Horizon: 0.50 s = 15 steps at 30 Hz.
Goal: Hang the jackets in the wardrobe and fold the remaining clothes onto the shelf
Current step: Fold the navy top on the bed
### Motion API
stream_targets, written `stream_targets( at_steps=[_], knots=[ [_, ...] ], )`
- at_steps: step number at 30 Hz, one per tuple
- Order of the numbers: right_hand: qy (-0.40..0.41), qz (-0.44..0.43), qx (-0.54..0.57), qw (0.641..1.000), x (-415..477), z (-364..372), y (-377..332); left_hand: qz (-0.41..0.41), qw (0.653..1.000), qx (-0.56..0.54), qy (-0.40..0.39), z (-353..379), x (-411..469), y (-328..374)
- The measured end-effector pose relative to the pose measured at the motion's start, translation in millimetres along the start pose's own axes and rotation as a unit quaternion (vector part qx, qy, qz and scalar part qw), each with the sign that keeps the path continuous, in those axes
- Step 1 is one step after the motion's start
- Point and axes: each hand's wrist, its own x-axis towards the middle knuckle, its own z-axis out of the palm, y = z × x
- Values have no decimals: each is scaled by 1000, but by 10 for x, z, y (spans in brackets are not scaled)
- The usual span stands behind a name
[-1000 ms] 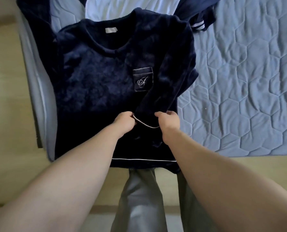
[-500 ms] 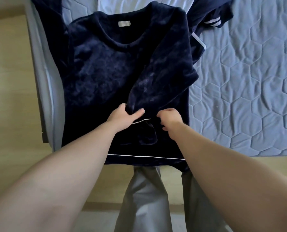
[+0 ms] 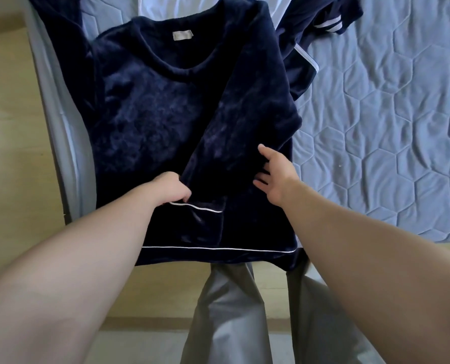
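Observation:
A dark navy velvet top (image 3: 145, 122) with white piping lies spread on the corner of the bed, its right sleeve (image 3: 234, 132) folded diagonally across the chest. My left hand (image 3: 172, 189) holds the sleeve's cuff end near the white-piped cuff, fingers curled into the fabric. My right hand (image 3: 272, 173) is open with fingers spread, resting on the sleeve's right edge near the elbow fold. The top's hem with its white line hangs at the bed's front edge.
A blue quilted bedspread (image 3: 389, 114) covers the bed to the right. Another navy garment with white stripes (image 3: 323, 19) and a pale blue cloth (image 3: 281, 6) lie behind the top. A grey bed side (image 3: 58, 122), wooden floor (image 3: 8, 127) and my grey trousers (image 3: 226, 311) are below.
The sleeve has been laid across the chest, covering the pocket. My right hand let go of the cuff and moved up and right, opening onto the sleeve's edge. My left hand still holds the cuff.

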Motion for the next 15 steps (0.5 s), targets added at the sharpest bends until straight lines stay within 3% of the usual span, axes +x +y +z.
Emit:
stream_targets(
  at_steps=[2,5,11,13,15],
  knots=[
    [-4,-4,46,999,17,-17,-98,-11,997,68,40,-84,10,45],
    [2,-11,90,996,58,-26,-270,-52,980,186,36,-153,20,128],
    [27,5,117,993,182,-45,-544,-197,910,361,59,-172,72,351],
    [28,15,115,993,224,-45,-594,-211,896,388,45,-209,70,466],
    [24,20,120,992,262,-46,-637,-194,913,352,68,-283,111,629]
  ],
)
